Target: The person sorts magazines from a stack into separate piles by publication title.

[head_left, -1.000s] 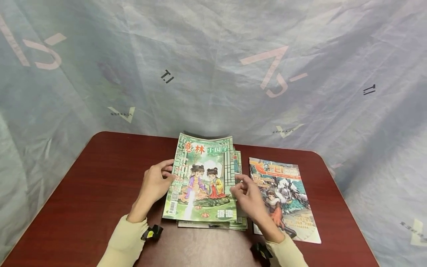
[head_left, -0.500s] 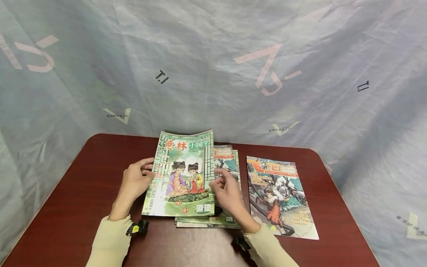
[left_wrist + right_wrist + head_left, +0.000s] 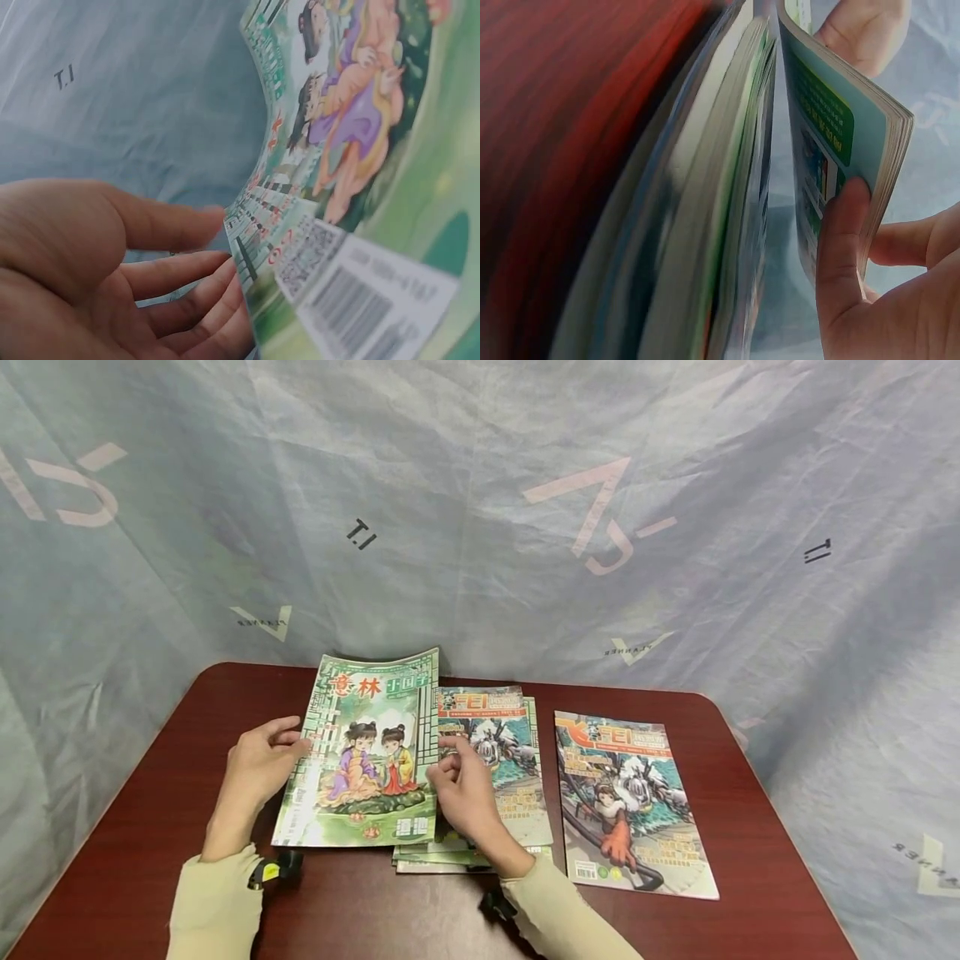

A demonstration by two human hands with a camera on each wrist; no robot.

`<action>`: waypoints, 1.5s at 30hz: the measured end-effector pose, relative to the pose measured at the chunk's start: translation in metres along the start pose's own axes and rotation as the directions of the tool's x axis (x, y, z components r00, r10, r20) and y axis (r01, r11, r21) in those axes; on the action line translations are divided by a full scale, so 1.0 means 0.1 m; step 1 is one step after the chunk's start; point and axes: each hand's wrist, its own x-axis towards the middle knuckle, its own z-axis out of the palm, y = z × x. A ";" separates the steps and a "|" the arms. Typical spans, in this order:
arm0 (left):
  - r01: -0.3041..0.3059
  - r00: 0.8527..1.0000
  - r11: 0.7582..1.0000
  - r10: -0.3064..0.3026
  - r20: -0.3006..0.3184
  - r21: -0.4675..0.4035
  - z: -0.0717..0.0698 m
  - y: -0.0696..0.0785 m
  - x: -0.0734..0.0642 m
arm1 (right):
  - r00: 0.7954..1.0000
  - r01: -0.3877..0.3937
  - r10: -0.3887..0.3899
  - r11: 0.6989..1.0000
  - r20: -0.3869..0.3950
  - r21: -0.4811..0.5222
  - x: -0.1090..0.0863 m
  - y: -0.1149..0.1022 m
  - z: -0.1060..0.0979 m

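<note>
A green magazine (image 3: 367, 760), its cover showing two cartoon figures, is held up at the left of a pile. My left hand (image 3: 253, 777) pinches its left edge, with the thumb in front and the fingers partly hidden behind the cover in the left wrist view. At the opposite edge, my right hand (image 3: 467, 789) grips it between thumb and fingers. The right wrist view has the magazine's page edges (image 3: 897, 150) spaced from the pile. On top of that pile lies a magazine with an orange title (image 3: 517, 789), overlapped by the right hand.
Another magazine with an orange title (image 3: 637, 810) lies alone, right of the pile. Green-edged magazines (image 3: 420, 857) stick out at the pile's lower end. A grey printed cloth (image 3: 450, 527) hangs behind the dark red table (image 3: 360, 910).
Both hands have carried the green magazine leftward, off the pile. The orange-titled magazine beneath it has come into view. The magazine on the right stays put on the table.
</note>
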 end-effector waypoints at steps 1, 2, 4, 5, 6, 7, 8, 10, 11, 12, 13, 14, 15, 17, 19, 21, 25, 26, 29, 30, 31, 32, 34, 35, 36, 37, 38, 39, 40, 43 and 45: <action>0.001 1.000 1.000 -0.001 -0.008 0.003 -0.02 -0.01 0.00 | 1.000 -0.003 0.003 1.000 0.003 0.009 0.00 -0.01 0.03; 0.004 1.000 1.000 -0.004 -0.018 0.008 -0.04 -0.03 0.00 | 1.000 -0.005 0.005 1.000 0.004 0.015 0.00 -0.01 0.05; 0.007 0.999 1.000 -0.006 -0.032 0.019 -0.08 -0.07 -0.01 | 1.000 -0.009 0.008 1.000 0.007 0.022 0.01 -0.02 0.11; 0.007 0.999 1.000 -0.007 -0.039 0.014 -0.10 -0.09 -0.01 | 1.000 -0.006 0.006 1.000 0.010 0.028 0.01 -0.03 0.14; 0.007 0.999 1.000 -0.007 -0.045 0.009 -0.13 -0.12 -0.01 | 1.000 0.003 -0.004 0.999 0.011 0.032 0.01 -0.03 0.16; 0.007 0.999 1.000 -0.006 -0.049 0.007 -0.15 -0.14 -0.01 | 1.000 0.003 -0.003 0.999 0.013 0.033 0.01 -0.04 0.19; 0.008 0.998 1.000 -0.008 -0.056 0.002 -0.18 -0.16 -0.01 | 1.000 0.009 -0.010 1.000 0.010 0.026 0.01 -0.04 0.22; 0.009 0.998 1.000 -0.009 -0.065 -0.012 -0.23 -0.20 -0.02 | 0.999 0.043 -0.043 0.999 -0.010 -0.021 0.01 0.01 0.29; 0.010 0.997 1.000 -0.011 -0.071 -0.014 -0.25 -0.22 -0.02 | 0.999 0.047 -0.048 0.998 -0.016 -0.033 0.00 0.00 0.31; 0.013 0.997 1.000 -0.014 -0.075 -0.009 -0.27 -0.23 -0.02 | 0.998 0.057 -0.058 0.998 -0.022 -0.039 -0.01 -0.01 0.34; 0.018 0.997 1.000 -0.018 -0.080 -0.006 -0.29 -0.24 -0.02 | 0.998 0.057 -0.058 0.997 -0.030 -0.048 -0.01 -0.02 0.36; 0.023 0.996 1.000 -0.023 -0.084 -0.004 -0.30 -0.24 -0.03 | 0.995 0.083 -0.086 0.994 -0.044 -0.070 -0.01 0.04 0.40; 0.029 0.996 1.000 -0.029 -0.085 0.000 -0.32 -0.25 -0.03 | 0.994 0.092 -0.095 0.994 -0.046 -0.067 -0.01 0.04 0.42; 0.045 0.995 0.999 -0.045 -0.092 0.005 -0.34 -0.27 -0.03 | 0.996 0.085 -0.086 0.996 -0.030 -0.017 -0.01 -0.04 0.45; 0.067 0.993 0.998 -0.067 -0.097 0.003 -0.37 -0.30 -0.03 | 0.997 0.081 -0.081 0.997 -0.013 0.017 0.00 -0.05 0.51; 0.082 0.992 0.997 -0.082 -0.100 0.004 -0.40 -0.33 -0.02 | 0.999 0.049 -0.049 0.998 0.009 0.040 0.01 -0.12 0.54; 0.101 0.990 0.995 -0.100 -0.102 0.004 -0.46 -0.42 -0.01 | 1.000 -0.002 0.002 1.000 0.031 -0.014 0.04 -0.14 0.65; 0.105 0.990 0.994 -0.104 -0.099 0.005 -0.48 -0.43 -0.01 | 0.999 -0.012 0.013 1.000 0.037 -0.025 0.04 -0.15 0.67; 0.110 0.989 0.994 -0.108 -0.101 0.010 -0.50 -0.48 -0.01 | 0.998 -0.033 0.035 0.999 0.060 -0.040 0.03 -0.14 0.72; 0.111 0.989 0.994 -0.109 -0.104 0.015 -0.50 -0.49 0.00 | 0.997 -0.037 0.040 0.999 0.065 -0.036 0.03 -0.14 0.72; 0.113 0.988 0.993 -0.110 -0.107 0.020 -0.50 -0.50 0.00 | 0.997 -0.038 0.040 0.999 0.072 -0.030 0.02 -0.13 0.73; 0.111 0.988 0.994 -0.108 -0.109 0.019 -0.49 -0.51 0.00 | 0.996 -0.041 0.043 0.999 0.079 -0.022 0.02 -0.13 0.73; 0.110 0.988 0.994 -0.108 -0.110 0.014 -0.47 -0.52 0.01 | 0.995 -0.037 0.039 0.999 0.088 -0.025 0.03 -0.11 0.74; 0.111 0.989 0.994 -0.108 -0.105 0.017 -0.46 -0.53 0.01 | 0.995 -0.038 0.040 0.999 0.094 -0.028 0.03 -0.11 0.74; 0.116 0.989 0.993 -0.113 -0.097 0.022 -0.46 -0.54 0.02 | 0.994 -0.039 0.043 0.999 0.097 -0.037 0.03 -0.11 0.74; 0.120 0.989 0.992 -0.117 -0.090 0.026 -0.46 -0.55 0.02 | 0.994 -0.039 0.044 0.998 0.103 -0.047 0.03 -0.10 0.74; 0.122 0.989 0.992 -0.119 -0.085 0.029 -0.46 -0.55 0.02 | 0.993 -0.041 0.047 0.997 0.109 -0.058 0.04 -0.10 0.74; 0.125 0.989 0.992 -0.122 -0.081 0.030 -0.46 -0.56 0.02 | 0.992 -0.039 0.047 0.997 0.114 -0.071 0.04 -0.10 0.74; 0.127 0.989 0.991 -0.124 -0.079 0.034 -0.47 -0.57 0.02 | 0.991 -0.045 0.054 0.996 0.120 -0.079 0.04 -0.09 0.75; 0.123 0.990 0.992 -0.121 -0.069 0.034 -0.47 -0.58 0.02 | 0.989 -0.053 0.066 0.994 0.136 -0.094 0.05 -0.08 0.75; 0.125 0.991 0.992 -0.123 -0.057 0.032 -0.47 -0.58 0.02 | 0.986 -0.061 0.076 0.993 0.147 -0.104 0.05 -0.08 0.75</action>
